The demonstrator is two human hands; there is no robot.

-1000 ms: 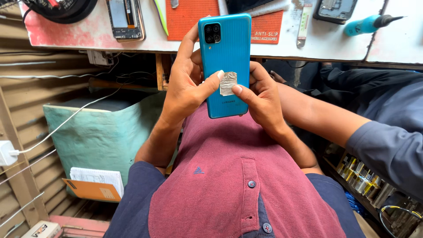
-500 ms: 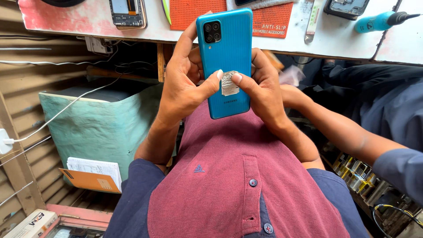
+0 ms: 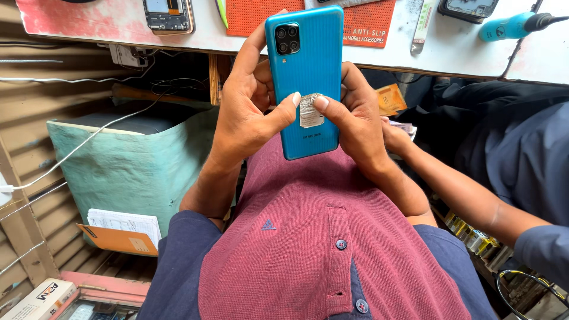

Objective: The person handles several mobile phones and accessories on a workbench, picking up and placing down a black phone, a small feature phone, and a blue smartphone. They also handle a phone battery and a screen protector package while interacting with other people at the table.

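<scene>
Overhead, a worn white work surface (image 3: 409,56) spans the top of the frame, carrying the clutter of phone repair within easy reach of a seated person in a maroon polo shirt (image 3: 308,237) with navy sleeves. Below its edge on the left, a pale green cloth-covered box (image 3: 130,166) sits against corrugated wall panels, with a white cable (image 3: 77,151) trailing across it and papers (image 3: 121,228) leaning at its foot, apparently stowed out of the way. To the right, another person's arm (image 3: 468,198) in a dark blue sleeve reaches in low, behind the wearer's right wrist.

An orange non-slip mat (image 3: 361,21) lies on the surface, likely to keep small parts from sliding; a partly dismantled phone (image 3: 169,15) rests to its left, and a teal-handled screwdriver (image 3: 512,26) lies toward the right edge.

Centre frame, a blue smartphone (image 3: 308,65) is held upright over the chest, back cover and four-lens camera cluster facing the viewer, tilted close for inspection. The left hand (image 3: 246,112) and the right hand (image 3: 355,118) are both closed around its sides, cradling it steady from behind. Both thumbs meet on the back cover at a small silvery sticker (image 3: 310,111), whose edges look crinkled; the thumbs flank it, pressing at either side, a grip that suits working at the label.
</scene>
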